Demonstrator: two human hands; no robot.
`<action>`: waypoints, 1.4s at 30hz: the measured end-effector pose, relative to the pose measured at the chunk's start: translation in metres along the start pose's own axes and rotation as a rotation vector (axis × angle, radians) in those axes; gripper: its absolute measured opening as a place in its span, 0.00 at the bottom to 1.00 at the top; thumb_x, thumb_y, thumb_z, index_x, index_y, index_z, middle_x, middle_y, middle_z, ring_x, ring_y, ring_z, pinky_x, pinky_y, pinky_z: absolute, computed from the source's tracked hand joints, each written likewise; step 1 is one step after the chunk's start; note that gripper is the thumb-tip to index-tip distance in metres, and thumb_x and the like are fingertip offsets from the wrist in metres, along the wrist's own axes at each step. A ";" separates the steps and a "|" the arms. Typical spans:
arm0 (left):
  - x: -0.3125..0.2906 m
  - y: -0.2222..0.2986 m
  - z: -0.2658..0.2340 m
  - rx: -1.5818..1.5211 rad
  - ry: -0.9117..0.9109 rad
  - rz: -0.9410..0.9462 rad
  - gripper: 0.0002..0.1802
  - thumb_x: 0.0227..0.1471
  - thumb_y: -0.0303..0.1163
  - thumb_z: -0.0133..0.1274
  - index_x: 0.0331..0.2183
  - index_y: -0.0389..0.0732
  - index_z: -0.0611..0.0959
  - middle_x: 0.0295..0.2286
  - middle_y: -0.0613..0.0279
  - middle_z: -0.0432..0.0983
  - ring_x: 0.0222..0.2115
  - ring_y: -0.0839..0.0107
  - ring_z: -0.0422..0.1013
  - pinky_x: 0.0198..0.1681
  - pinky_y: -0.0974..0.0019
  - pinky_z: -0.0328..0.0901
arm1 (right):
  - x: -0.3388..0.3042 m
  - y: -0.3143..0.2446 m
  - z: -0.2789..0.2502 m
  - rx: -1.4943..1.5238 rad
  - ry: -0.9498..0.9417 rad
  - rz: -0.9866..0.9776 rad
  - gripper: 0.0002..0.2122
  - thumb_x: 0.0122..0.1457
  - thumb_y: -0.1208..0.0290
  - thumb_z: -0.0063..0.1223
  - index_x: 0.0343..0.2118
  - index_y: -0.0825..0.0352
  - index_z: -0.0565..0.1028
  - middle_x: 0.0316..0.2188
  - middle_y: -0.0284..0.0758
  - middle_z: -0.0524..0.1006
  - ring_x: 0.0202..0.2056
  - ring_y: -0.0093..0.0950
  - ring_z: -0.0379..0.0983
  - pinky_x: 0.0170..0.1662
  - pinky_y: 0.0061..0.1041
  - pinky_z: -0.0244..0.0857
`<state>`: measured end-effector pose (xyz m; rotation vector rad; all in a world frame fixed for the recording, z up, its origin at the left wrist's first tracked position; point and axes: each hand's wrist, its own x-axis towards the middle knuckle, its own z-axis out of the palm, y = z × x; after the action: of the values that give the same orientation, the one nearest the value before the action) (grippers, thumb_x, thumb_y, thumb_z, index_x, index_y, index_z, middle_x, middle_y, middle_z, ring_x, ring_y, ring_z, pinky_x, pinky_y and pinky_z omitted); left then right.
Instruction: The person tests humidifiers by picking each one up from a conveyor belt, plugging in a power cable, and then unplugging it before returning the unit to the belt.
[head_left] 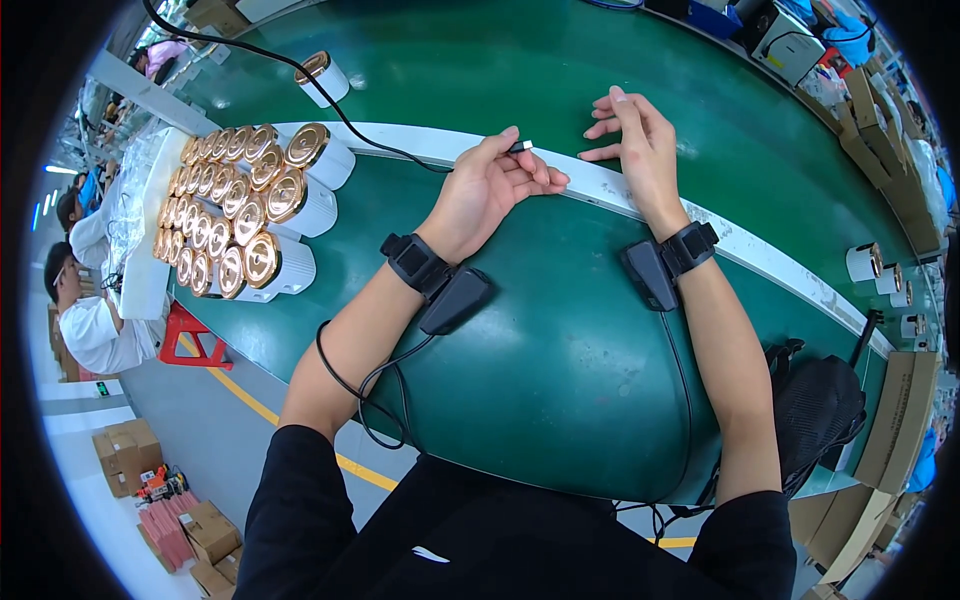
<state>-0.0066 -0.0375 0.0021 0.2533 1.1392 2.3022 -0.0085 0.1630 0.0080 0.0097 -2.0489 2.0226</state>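
Note:
My left hand is palm up over the white rail of the green bench. Its thumb and forefinger pinch a black cable plug with a pale tip. The plug's black cable arcs in from the upper left and passes behind that hand. Apart from it, my right hand hovers at the rail with fingers spread and nothing in them. To the left stand several rows of white cylindrical units with shiny copper-gold tops. Another such white unit stands alone beyond the rail.
A white rail runs across the green bench. Several white units stand at the far right, near a black bag and cardboard boxes. Wrist-worn black boxes trail cables. A red stool and seated people are at left.

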 end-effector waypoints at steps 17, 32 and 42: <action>-0.002 0.002 0.004 0.052 -0.005 -0.002 0.20 0.63 0.42 0.37 0.23 0.40 0.69 0.23 0.57 0.71 0.38 0.59 0.72 0.52 0.56 0.63 | 0.002 0.002 0.000 -0.013 0.008 -0.011 0.19 0.64 0.59 0.45 0.35 0.76 0.74 0.32 0.39 0.73 0.31 0.25 0.74 0.32 0.28 0.77; -0.001 0.001 0.005 0.067 -0.006 0.006 0.20 0.63 0.42 0.38 0.24 0.40 0.70 0.23 0.57 0.71 0.38 0.59 0.72 0.52 0.56 0.63 | 0.002 0.002 -0.002 -0.055 0.005 0.020 0.20 0.64 0.57 0.46 0.34 0.76 0.74 0.30 0.39 0.73 0.28 0.23 0.73 0.29 0.25 0.76; -0.002 0.001 0.004 0.058 -0.007 0.005 0.20 0.63 0.42 0.37 0.24 0.40 0.70 0.23 0.56 0.71 0.38 0.59 0.72 0.51 0.56 0.63 | 0.000 0.002 0.001 -0.038 -0.038 -0.001 0.20 0.64 0.57 0.46 0.35 0.75 0.74 0.30 0.38 0.73 0.28 0.23 0.73 0.29 0.25 0.75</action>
<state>-0.0031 -0.0362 0.0057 0.2863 1.2042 2.2734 -0.0089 0.1620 0.0056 0.0418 -2.1090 1.9977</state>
